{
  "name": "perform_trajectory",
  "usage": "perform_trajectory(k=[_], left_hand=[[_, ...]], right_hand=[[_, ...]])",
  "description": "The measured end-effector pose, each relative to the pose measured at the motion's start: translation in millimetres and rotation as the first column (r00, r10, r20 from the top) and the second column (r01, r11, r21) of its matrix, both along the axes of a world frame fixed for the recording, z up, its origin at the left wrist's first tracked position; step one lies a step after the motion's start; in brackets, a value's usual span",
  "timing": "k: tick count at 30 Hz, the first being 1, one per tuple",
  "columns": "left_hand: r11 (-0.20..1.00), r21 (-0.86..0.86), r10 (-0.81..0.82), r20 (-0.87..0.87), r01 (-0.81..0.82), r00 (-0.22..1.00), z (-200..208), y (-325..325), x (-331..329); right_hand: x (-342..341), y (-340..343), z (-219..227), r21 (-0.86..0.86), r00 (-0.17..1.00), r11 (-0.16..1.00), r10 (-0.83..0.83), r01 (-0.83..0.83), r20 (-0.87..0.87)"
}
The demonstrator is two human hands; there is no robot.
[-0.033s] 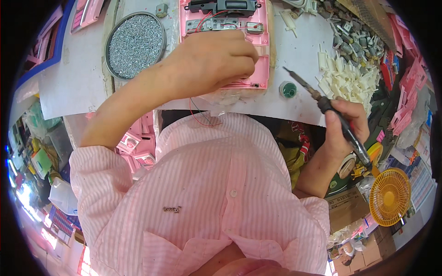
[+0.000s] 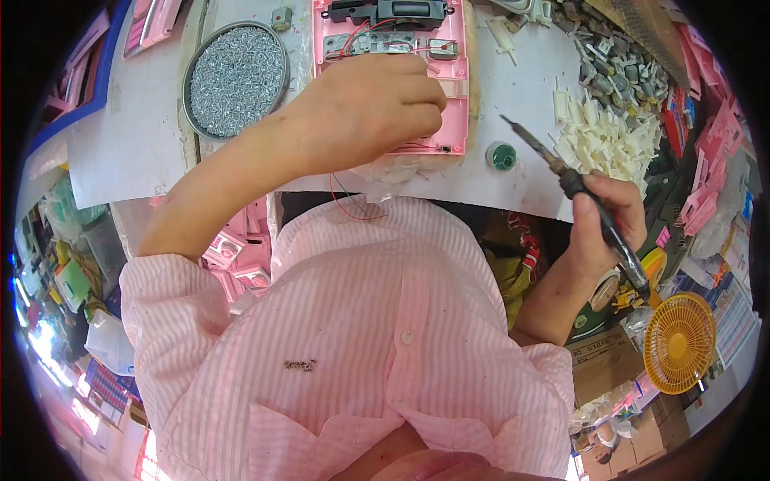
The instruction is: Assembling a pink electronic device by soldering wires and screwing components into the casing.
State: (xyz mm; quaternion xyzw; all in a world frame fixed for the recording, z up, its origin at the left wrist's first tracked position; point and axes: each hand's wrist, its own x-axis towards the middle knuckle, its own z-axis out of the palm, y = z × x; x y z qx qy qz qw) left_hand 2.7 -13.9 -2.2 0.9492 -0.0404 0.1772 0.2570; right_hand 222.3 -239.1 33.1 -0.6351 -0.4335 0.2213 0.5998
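My left hand (image 2: 365, 108) reaches over a pink plastic casing (image 2: 457, 112) on the table. Its fingers are curled down and pinched together, and whatever they hold is hidden beneath the hand. Inside the casing sit black parts (image 2: 413, 11), a grey metal strip (image 2: 377, 42), a small motor-like block (image 2: 443, 49) and thin red wires (image 2: 357, 36). A red and a dark wire hang over the table edge below my wrist. At the right, my right hand (image 2: 605, 220) is closed round a soldering iron (image 2: 613, 236). Its tip points up and left, apart from the casing.
A round tray (image 2: 189, 104) full of small screws stands left of the casing. A small green-filled pot (image 2: 501, 156) is near the iron's tip. White plastic pieces (image 2: 605, 140) and grey motors (image 2: 613, 68) are heaped at right. A yellow fan-like grille (image 2: 679, 343) stands lower right.
My right hand and the soldering iron have shifted slightly to the right. My left hand has moved a touch leftward over the casing.
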Motion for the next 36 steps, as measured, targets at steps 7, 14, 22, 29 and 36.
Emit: perform_trajectory(k=[7,14,22,29,36], left_hand=[[0.963,0.199,0.2,-0.079,-0.181,0.977,4.1,-33.6,-6.3],[0.983,0.114,0.15,-0.025,-0.146,0.988,-1.1,-25.2,-2.2],[0.864,-0.342,0.33,-0.17,-0.37,0.928,7.8,-30.9,1.3],[0.949,-0.173,0.223,-0.223,-0.264,0.949,8.2,-9.7,7.2],[0.97,-0.106,0.196,-0.188,-0.218,0.962,6.5,-6.9,8.8]], right_hand=[[15.1,-8.6,-0.7,0.031,0.995,0.997,-0.072,0.07,0.064],[7.1,-1.8,4.5,-0.002,0.999,0.999,-0.049,0.049,-0.005],[3.2,4.2,0.0,0.009,0.999,0.999,-0.052,0.051,0.004],[-12.3,20.1,-6.7,-0.138,0.989,0.979,0.143,-0.149,-0.048],[-17.0,25.9,-13.0,-0.191,0.981,0.962,0.194,-0.194,-0.023]])
